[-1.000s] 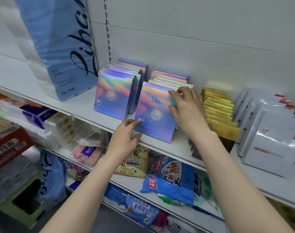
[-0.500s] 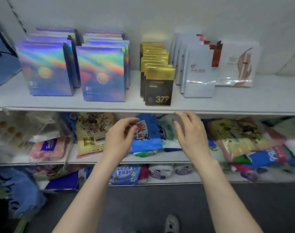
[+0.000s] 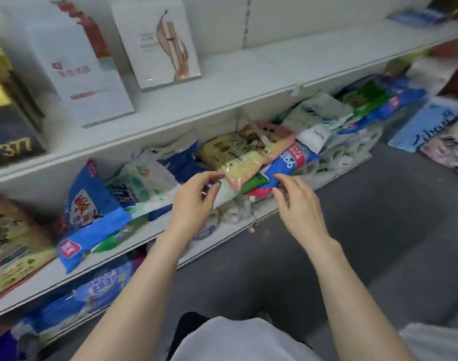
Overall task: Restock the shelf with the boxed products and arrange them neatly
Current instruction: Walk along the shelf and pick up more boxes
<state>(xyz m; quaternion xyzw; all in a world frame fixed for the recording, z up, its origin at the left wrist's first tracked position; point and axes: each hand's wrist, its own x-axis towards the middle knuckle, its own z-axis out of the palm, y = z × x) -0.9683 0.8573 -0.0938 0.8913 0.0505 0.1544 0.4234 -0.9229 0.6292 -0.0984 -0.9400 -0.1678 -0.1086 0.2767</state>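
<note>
Left hand (image 3: 194, 201), right hand (image 3: 298, 204): both spread, empty | white box (image 3: 92, 82) at 10 o'clock looked light, stiff; take its side edges.

White shelf (image 3: 222, 82), white/red boxes (image 3: 92, 82), black-gold box (image 3: 11, 142) w/ "377", yellow packet (image 3: 238, 157).

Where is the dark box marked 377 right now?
In the head view, the dark 377 box stands at the far left of the upper shelf, just left of the white boxes and well above both hands.
</note>
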